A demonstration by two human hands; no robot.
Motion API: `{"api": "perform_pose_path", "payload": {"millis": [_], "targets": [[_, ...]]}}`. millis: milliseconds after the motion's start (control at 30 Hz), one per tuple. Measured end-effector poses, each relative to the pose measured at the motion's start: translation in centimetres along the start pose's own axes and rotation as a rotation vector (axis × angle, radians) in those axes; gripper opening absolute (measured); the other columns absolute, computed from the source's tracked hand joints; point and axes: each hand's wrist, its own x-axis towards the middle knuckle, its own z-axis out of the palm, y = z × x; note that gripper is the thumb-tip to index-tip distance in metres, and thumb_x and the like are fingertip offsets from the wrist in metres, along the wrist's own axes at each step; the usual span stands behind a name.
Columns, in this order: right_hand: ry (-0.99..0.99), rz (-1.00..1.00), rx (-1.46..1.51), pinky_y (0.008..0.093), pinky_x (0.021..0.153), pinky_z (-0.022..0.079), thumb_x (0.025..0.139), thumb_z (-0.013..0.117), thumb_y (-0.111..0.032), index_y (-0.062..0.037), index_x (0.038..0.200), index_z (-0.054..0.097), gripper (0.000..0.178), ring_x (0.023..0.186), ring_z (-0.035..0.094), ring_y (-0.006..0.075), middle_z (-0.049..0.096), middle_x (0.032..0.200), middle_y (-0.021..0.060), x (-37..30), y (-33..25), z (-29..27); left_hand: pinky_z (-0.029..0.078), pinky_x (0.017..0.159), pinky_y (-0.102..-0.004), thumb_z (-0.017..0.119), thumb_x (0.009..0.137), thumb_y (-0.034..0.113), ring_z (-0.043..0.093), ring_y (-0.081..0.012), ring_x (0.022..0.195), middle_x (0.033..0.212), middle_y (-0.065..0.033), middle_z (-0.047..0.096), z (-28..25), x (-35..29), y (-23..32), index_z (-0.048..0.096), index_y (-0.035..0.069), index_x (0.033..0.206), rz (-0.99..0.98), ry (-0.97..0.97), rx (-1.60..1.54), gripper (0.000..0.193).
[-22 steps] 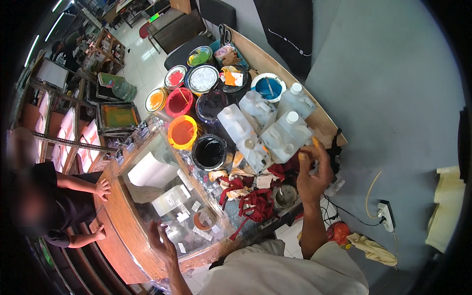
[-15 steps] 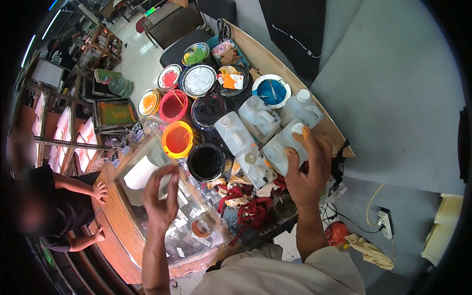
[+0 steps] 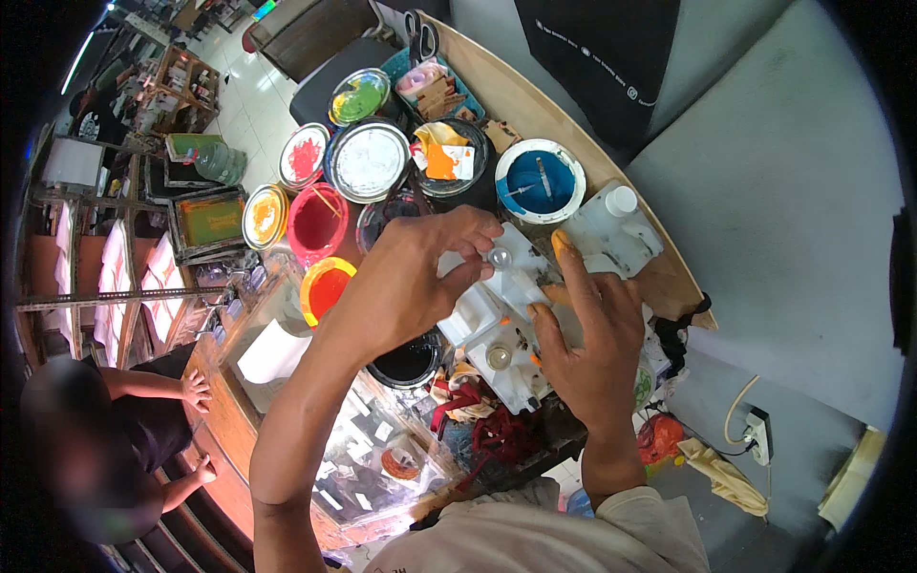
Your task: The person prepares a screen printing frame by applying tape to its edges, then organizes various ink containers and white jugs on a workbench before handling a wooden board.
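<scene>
My left hand (image 3: 411, 277) reaches across the paint pots to the clear cap (image 3: 500, 258) of a translucent plastic jug (image 3: 519, 286). Its thumb and forefinger are apart, close beside the cap. Spread over the jugs is my right hand (image 3: 602, 349), with orange stain on the forefinger tip; it partly hides the jug beneath it. A white-capped jug (image 3: 635, 239) stands beyond that hand. Another jug with a clear cap (image 3: 499, 356) and a dark-stained base sits nearer me. Left of these, one more jug (image 3: 468, 317) is partly behind my left hand.
Open pots of blue (image 3: 543, 181), red (image 3: 316, 224), orange (image 3: 327, 289) and black paint (image 3: 406, 361) crowd the table. Lidded tins (image 3: 367, 160) stand behind. Dark red rags (image 3: 506, 435) lie in front. A person's hands (image 3: 198, 392) rest on the wooden counter at left.
My left hand has moved right and away from me, to the jug's clear cap. My right hand has left the white cap it was at and shifted slightly nearer me. The view has shifted.
</scene>
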Motion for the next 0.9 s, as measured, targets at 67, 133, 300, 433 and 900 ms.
{"api": "perform_pose_path", "payload": {"millis": [67, 133, 300, 433, 900], "targets": [[-0.013, -0.01, 0.025, 0.037, 0.076, 0.038, 0.076, 0.074, -0.006, -0.005, 0.142, 0.05, 0.07, 0.079, 0.056, 0.0183, 0.065, 0.083, 0.0033, -0.1, 0.2, -0.1, 0.054, 0.084, -0.0325, 0.074, 0.082, 0.0, 0.069, -0.0183, 0.091, 0.1, -0.0094, 0.071, 0.4, -0.5, -0.3, 0.065, -0.001, 0.112, -0.018, 0.024, -0.028, 0.031], [-0.004, -0.02, 0.041, 0.0368, 0.076, 0.038, 0.075, 0.075, -0.007, -0.0038, 0.142, 0.05, 0.071, 0.079, 0.056, 0.0174, 0.065, 0.083, 0.0022, -0.1, 0.7, 0.1, 0.053, 0.085, -0.0322, 0.074, 0.082, 0.0, 0.069, -0.0181, 0.092, 0.1, -0.0089, 0.071, 0.6, -0.8, -0.3, 0.065, 0.0, 0.112, -0.011, 0.044, -0.001, 0.031], [-0.019, -0.01, 0.05, 0.0362, 0.075, 0.037, 0.073, 0.076, -0.006, -0.0002, 0.141, 0.05, 0.072, 0.077, 0.057, 0.0169, 0.066, 0.085, 0.0018, -0.1, 0.9, 0.1, 0.054, 0.085, -0.0317, 0.075, 0.081, 0.0, 0.07, -0.0188, 0.094, 0.103, -0.0074, 0.071, 1.0, -1.1, -1.1, 0.066, 0.001, 0.11, -0.014, 0.08, -0.076, 0.03], [0.01, -0.047, 0.059, 0.0362, 0.075, 0.037, 0.075, 0.076, -0.007, 0.0018, 0.141, 0.048, 0.073, 0.075, 0.057, 0.0171, 0.067, 0.088, 0.0026, 0.1, 1.2, 0.4, 0.054, 0.084, -0.0318, 0.075, 0.081, -0.001, 0.07, -0.0207, 0.095, 0.104, -0.0082, 0.071, 1.2, -1.0, -2.0, 0.066, 0.002, 0.107, 0.022, 0.095, -0.094, 0.028], [0.567, 0.303, 0.452, 0.0303, 0.081, 0.051, 0.089, 0.064, -0.005, 0.0014, 0.137, 0.052, 0.049, 0.092, 0.068, 0.017, 0.071, 0.113, 0.0122, -1.1, 4.1, -5.6, 0.055, 0.08, -0.0394, 0.065, 0.087, -0.001, 0.067, -0.0356, 0.096, 0.112, -0.0129, 0.066, 1.2, -0.3, -0.1, 0.065, 0.005, 0.108, 0.205, 0.078, 0.424, 0.022]]}}
